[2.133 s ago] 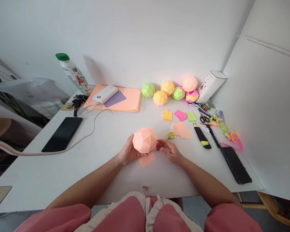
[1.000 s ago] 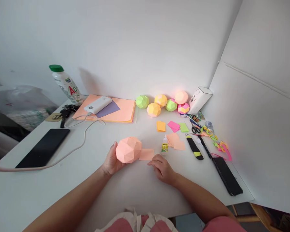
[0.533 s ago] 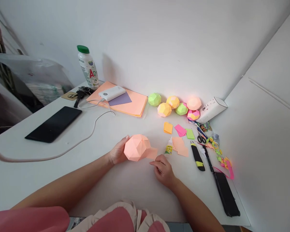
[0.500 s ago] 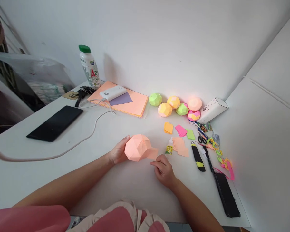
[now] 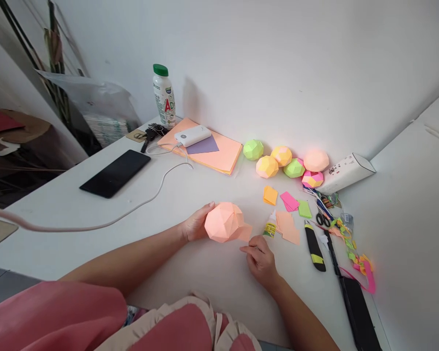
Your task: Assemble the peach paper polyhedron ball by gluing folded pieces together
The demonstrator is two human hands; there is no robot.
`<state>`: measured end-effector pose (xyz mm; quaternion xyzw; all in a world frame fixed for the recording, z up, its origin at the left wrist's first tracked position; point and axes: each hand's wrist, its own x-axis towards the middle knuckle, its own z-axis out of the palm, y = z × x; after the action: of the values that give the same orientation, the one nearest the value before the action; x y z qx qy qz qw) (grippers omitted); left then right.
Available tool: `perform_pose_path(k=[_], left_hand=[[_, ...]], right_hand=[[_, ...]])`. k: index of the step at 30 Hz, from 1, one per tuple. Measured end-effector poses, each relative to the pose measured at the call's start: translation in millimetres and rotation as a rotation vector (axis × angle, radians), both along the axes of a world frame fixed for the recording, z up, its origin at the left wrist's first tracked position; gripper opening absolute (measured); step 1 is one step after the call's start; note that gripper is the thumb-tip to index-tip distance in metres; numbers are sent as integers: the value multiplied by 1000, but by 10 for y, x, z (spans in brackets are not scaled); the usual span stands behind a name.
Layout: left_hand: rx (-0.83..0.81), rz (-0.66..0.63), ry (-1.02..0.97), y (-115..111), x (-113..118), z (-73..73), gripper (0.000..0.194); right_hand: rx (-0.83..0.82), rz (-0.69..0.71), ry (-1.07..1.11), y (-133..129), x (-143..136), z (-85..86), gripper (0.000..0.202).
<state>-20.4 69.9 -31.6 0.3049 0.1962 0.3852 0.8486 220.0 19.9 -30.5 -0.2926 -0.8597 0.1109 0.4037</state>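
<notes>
My left hand (image 5: 196, 224) holds a faceted peach paper ball (image 5: 224, 223), its thumb on the upper left side and its other fingers hidden behind. From the ball's right side a flat peach paper flap (image 5: 245, 233) sticks out. Just below and right of that flap is my right hand (image 5: 261, 261), fingers curled and the index pointing left. Nothing shows in it, and whether it touches the flap is unclear. A small glue bottle (image 5: 269, 226) lies beyond it, next to loose peach paper pieces (image 5: 289, 227).
Several finished paper balls (image 5: 267, 166) line the wall beside a white box (image 5: 347, 171). Small coloured paper stacks (image 5: 269, 195), scissors (image 5: 322, 220), and a black-yellow cutter (image 5: 314, 247) lie to the right. At left are a black tablet (image 5: 115, 173), a white cable (image 5: 146, 202) and a bottle (image 5: 164, 97).
The camera has turned left, so everything appears shifted to the right. Both hands and the ball keep nearly the same pose on the table.
</notes>
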Motion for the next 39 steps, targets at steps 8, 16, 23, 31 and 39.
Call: perform_pose_path(k=[8,16,23,31,39], left_hand=[[22,-31,-34,-10,3,41,80],[-32,-10,-11,-11,-1,3,80],[-98,13,-6,9,2,22,77],[-98,12,-39,2,11,52,71],[-106,17,-29,-1,5,36,71]], right_hand=[[-28,14,4,-3,10,-22,41],[-124,40,-59,2,37,-76,38],[-149,50,-97,-1,40,-63,34],[-144,49,-110,3,43,-66,35],[-143,46,-114,1,47,-62,35]])
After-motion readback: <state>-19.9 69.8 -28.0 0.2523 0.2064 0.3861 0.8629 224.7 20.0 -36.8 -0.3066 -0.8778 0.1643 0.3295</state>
